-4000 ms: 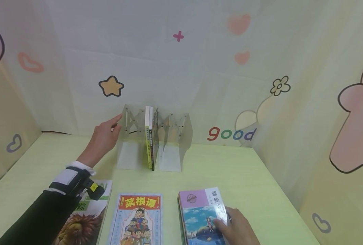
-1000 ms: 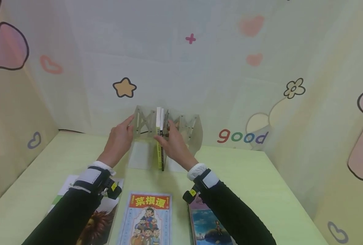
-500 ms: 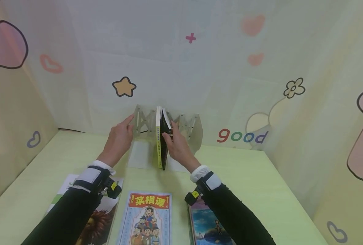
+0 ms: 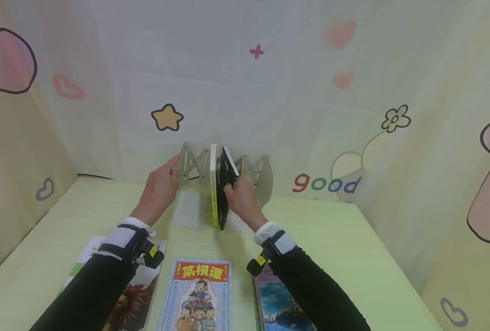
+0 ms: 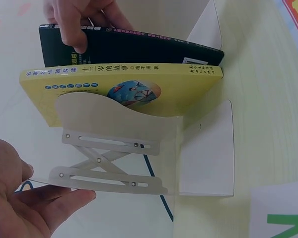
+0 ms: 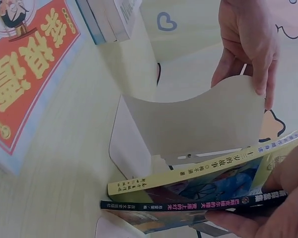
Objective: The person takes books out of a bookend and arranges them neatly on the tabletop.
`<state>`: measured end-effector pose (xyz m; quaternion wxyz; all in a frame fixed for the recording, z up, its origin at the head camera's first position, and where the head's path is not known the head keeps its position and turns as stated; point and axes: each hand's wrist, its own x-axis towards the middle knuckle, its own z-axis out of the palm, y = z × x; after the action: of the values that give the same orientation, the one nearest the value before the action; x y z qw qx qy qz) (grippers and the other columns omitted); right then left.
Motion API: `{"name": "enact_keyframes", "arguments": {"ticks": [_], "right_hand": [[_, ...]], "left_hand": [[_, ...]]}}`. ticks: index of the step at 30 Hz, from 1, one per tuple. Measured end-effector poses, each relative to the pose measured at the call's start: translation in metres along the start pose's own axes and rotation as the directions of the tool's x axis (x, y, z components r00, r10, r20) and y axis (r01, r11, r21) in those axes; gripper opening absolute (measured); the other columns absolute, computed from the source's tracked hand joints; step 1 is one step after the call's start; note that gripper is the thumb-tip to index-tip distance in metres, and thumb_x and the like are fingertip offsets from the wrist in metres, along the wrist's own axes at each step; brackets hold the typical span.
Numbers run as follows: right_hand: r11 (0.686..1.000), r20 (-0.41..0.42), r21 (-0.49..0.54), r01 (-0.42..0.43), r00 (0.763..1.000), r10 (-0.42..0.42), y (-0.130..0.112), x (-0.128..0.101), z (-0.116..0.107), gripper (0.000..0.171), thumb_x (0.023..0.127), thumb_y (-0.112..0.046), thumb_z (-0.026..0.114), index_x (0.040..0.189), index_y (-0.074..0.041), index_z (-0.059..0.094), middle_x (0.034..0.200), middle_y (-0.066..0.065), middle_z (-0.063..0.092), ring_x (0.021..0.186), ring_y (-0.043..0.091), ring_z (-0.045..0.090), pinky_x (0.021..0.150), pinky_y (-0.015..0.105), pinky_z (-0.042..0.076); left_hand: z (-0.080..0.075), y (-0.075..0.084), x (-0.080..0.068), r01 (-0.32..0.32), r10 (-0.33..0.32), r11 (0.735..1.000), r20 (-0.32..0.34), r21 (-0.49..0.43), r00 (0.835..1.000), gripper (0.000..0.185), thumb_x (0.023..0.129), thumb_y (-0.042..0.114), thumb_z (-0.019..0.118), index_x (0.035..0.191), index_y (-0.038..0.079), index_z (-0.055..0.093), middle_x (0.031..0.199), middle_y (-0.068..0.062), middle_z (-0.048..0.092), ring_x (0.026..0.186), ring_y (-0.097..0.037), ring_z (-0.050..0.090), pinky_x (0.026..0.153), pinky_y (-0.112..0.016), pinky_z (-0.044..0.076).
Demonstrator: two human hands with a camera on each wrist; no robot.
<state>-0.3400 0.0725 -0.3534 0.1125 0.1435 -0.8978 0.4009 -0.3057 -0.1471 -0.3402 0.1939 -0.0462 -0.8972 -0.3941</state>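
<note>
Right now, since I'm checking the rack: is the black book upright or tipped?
Tipped. The black book leans its top rightward away from the upright yellow book, gripped by the right hand.

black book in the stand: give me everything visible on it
The black book is a thin paperback with a dark cover and coloured print along its spine. It stands on its bottom edge in the extendable book stand, its top tilted to the right, away from the upright yellow book beside it. The right hand grips its front edge, thumb on one cover, fingers on the other. The left hand only touches the stand's left panel.
</note>
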Motion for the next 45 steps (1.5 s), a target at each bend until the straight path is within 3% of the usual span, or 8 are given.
{"name": "enact_keyframes", "arguments": {"ticks": [6,10,15,19,26,35,40,45], "right_hand": [[0.997,-0.008,0.073,-0.028,1.0,0.028,0.004,-0.008,-0.003,0.021,0.102,-0.01,0.051,0.104,0.007,0.063,0.08,0.01,0.063,0.059,0.016,0.054,0.048,0.025,0.043],[0.993,-0.02,0.111,-0.029,0.999,0.031,0.006,-0.016,-0.01,0.032,0.102,-0.012,0.05,0.12,0.01,0.064,0.096,0.018,0.071,0.066,0.018,0.06,0.052,0.026,0.046],[0.984,-0.069,0.177,-0.025,0.997,0.037,0.009,-0.027,-0.024,0.033,0.1,-0.014,0.051,0.113,0.01,0.069,0.095,0.022,0.074,0.068,0.024,0.069,0.054,0.03,0.054],[0.938,-0.065,0.341,-0.059,0.994,0.086,0.011,-0.035,-0.037,0.032,0.102,-0.011,0.053,0.123,0.009,0.067,0.107,0.027,0.073,0.085,0.035,0.076,0.066,0.039,0.064],[0.828,0.024,0.528,-0.188,0.978,0.206,0.013,-0.05,-0.065,0.035,0.106,-0.012,0.054,0.137,0.002,0.061,0.127,0.025,0.067,0.106,0.041,0.071,0.083,0.05,0.06],[0.785,0.131,0.564,-0.257,0.966,0.221,0.015,-0.078,-0.101,0.04,0.109,-0.018,0.052,0.147,-0.004,0.053,0.138,0.02,0.062,0.116,0.038,0.066,0.094,0.05,0.057],[0.78,0.151,0.558,-0.283,0.959,0.24,0.02,-0.093,-0.118,0.041,0.11,-0.02,0.05,0.148,-0.004,0.05,0.14,0.02,0.061,0.117,0.036,0.066,0.098,0.048,0.055],[0.777,0.154,0.552,-0.301,0.953,0.26,0.024,-0.108,-0.132,0.044,0.11,-0.022,0.05,0.15,-0.003,0.046,0.142,0.02,0.058,0.118,0.035,0.065,0.099,0.046,0.055]], "left_hand": [[-0.002,0.0,0.001,-0.011,0.011,1.0,0.008,0.008,1.0,0.048,0.111,0.011,0.044,0.158,0.003,0.04,0.08,-0.018,0.058,0.054,-0.02,0.045,0.051,-0.033,0.039],[-0.002,0.0,0.002,-0.019,0.019,1.0,0.019,0.007,1.0,0.048,0.111,0.011,0.044,0.158,0.003,0.04,0.088,-0.021,0.063,0.054,-0.021,0.046,0.051,-0.032,0.039],[-0.002,0.001,0.002,-0.021,0.021,1.0,0.029,0.003,0.999,0.048,0.111,0.012,0.044,0.158,0.003,0.039,0.084,-0.019,0.06,0.053,-0.021,0.046,0.049,-0.031,0.038],[-0.002,0.001,0.001,-0.023,0.022,1.0,0.026,0.012,0.999,0.048,0.111,0.013,0.043,0.158,0.004,0.04,0.084,-0.018,0.06,0.053,-0.021,0.046,0.048,-0.031,0.039],[-0.005,0.001,0.001,-0.046,0.046,0.999,0.01,0.026,0.999,0.047,0.111,0.014,0.043,0.157,0.004,0.041,0.085,-0.018,0.061,0.053,-0.021,0.046,0.048,-0.031,0.038],[-0.011,-0.002,-0.002,-0.056,0.058,0.996,-0.019,0.073,0.998,0.047,0.109,0.015,0.044,0.155,0.006,0.046,0.068,-0.008,0.049,0.048,-0.019,0.04,0.043,-0.028,0.03],[-0.014,-0.003,-0.003,-0.078,0.081,0.993,-0.027,0.089,0.996,0.046,0.108,0.015,0.045,0.153,0.005,0.048,0.077,-0.014,0.058,0.048,-0.017,0.037,0.043,-0.029,0.028],[-0.016,-0.003,-0.004,-0.082,0.084,0.992,-0.008,0.1,0.996,0.048,0.108,0.015,0.045,0.154,0.004,0.047,0.119,-0.027,0.07,0.045,-0.015,0.032,0.042,-0.029,0.027]]}}
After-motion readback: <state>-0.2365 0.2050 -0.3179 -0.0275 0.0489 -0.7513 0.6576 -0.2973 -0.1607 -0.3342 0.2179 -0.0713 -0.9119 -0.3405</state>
